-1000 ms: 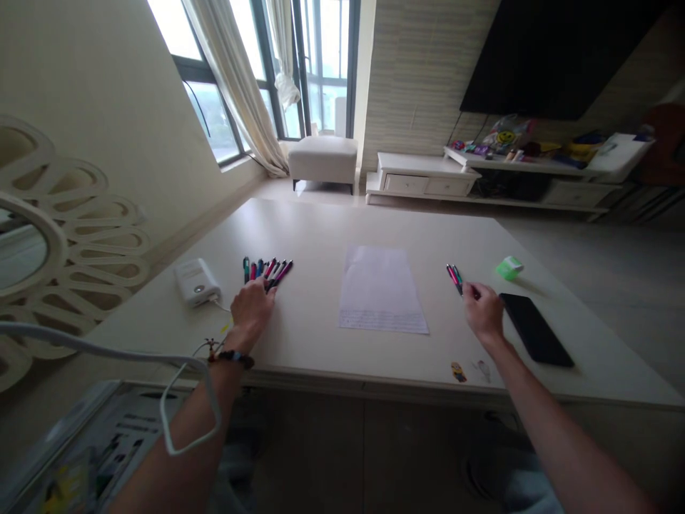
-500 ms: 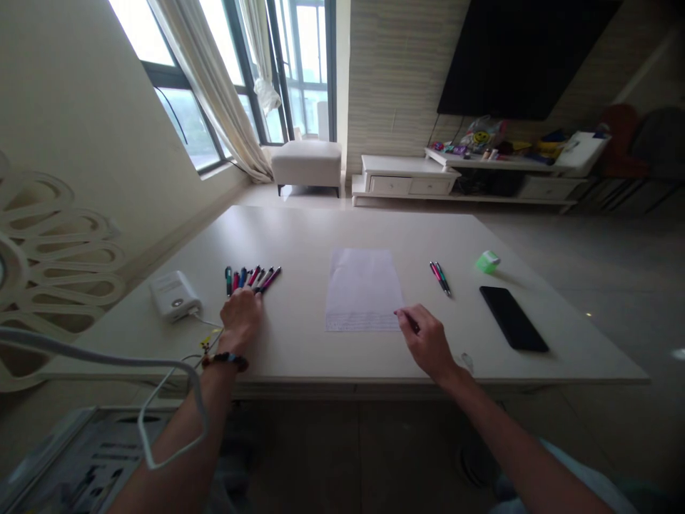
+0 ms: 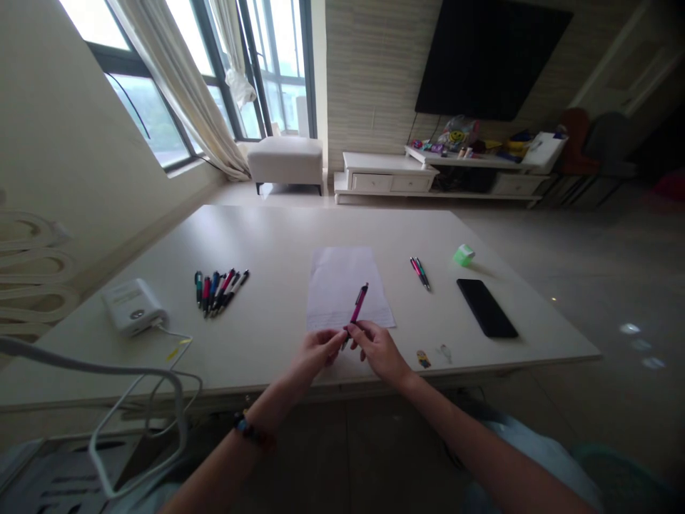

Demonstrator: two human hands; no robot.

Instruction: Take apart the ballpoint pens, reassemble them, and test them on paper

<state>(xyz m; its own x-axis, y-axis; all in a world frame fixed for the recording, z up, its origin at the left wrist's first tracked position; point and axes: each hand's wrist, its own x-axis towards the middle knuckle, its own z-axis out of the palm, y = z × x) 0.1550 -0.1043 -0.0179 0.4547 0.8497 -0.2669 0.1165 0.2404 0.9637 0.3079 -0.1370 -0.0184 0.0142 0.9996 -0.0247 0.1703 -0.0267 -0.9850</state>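
In both hands [image 3: 317, 350] [image 3: 381, 351], purple pen [image 3: 359, 305], slim, cyl.

The pen [image 3: 360, 303] is magenta, the phone [image 3: 486, 308] black

No wording, brand or number can be read anywhere. At the centre of the frame, a rectangular sheet of thin white paper [image 3: 337, 275] bears rows of fine grey marks along its near edge, too small to make out. At the left, the boxy white plastic power bank [image 3: 128, 303] carries faint print on its top face, blurred past reading. The one clear sign is a yellow smiling face [image 3: 456, 137] on the clear crinkled plastic bag [image 3: 469, 128] at the upper right.
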